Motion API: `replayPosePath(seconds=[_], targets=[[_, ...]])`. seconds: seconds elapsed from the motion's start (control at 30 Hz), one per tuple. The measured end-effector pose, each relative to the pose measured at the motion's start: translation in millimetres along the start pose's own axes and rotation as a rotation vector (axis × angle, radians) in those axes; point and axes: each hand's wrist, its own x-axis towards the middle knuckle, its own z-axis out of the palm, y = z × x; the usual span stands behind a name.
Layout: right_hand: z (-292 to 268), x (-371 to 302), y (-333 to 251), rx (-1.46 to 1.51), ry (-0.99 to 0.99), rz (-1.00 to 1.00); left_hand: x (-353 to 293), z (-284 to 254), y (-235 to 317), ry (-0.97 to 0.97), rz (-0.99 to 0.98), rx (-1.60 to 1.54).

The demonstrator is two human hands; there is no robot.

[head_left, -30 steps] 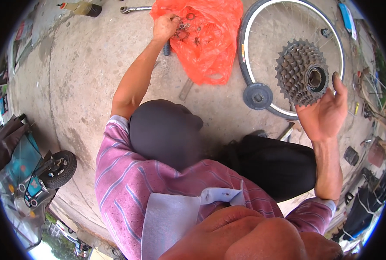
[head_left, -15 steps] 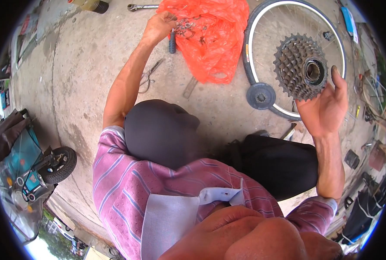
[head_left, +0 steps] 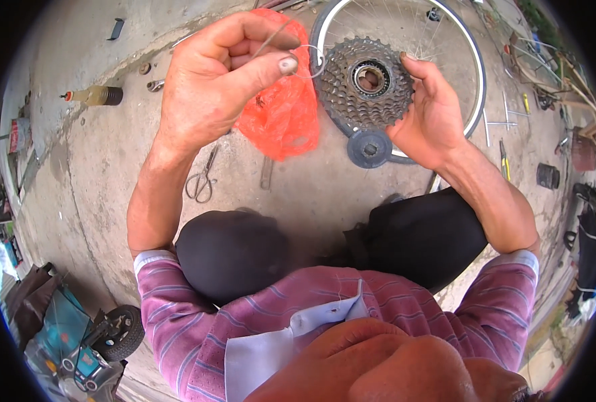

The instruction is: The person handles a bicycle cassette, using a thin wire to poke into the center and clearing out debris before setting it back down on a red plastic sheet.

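My left hand [head_left: 207, 84] is raised beside the sprockets, thumb and fingers pinching a thin metal ring [head_left: 322, 65]. A thin straight-looking edge also shows between the fingers; whether it belongs to the ring I cannot tell. The ring's far side lies close to the bicycle freewheel [head_left: 341, 84], and I cannot tell if they touch. Dark and greasy, this stack of toothed sprockets rests in my right hand [head_left: 435, 127], its hollow centre facing up, fingers under its right side and thumb at the rim.
On the concrete lie a red plastic bag [head_left: 281, 124], a wheel rim with tyre [head_left: 477, 74], a round dark disc [head_left: 369, 149], scissors [head_left: 200, 184], a flat metal strip [head_left: 266, 173] and an oil bottle [head_left: 96, 96]. Yellow-handled pliers [head_left: 505, 169] are at right, a small wheel [head_left: 118, 333] at lower left.
My left hand has come back from the red bag toward the freewheel, now with a thin ring in its pinch. My right hand has brought the freewheel leftward and turned its face upward.
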Motion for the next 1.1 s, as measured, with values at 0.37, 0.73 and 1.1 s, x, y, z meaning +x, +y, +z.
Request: replayPosePath(seconds=[0.37, 0.73, 1.1], targets=[[-9.7, -8.4, 0.5, -0.016, -0.089, -0.049, 13.5, 53.3, 25.4, -0.186, 0.09, 0.306], [-8.2, -10.7, 1.4, -0.074, -0.09, -0.054, 13.1, 68.0, 23.6, -0.082, 0.454, 0.698], [-4.8, -11.3, 2.6, -0.016, -0.102, -0.061, 8.0, 65.0, 23.9, 0.063, 0.588, 0.833]])
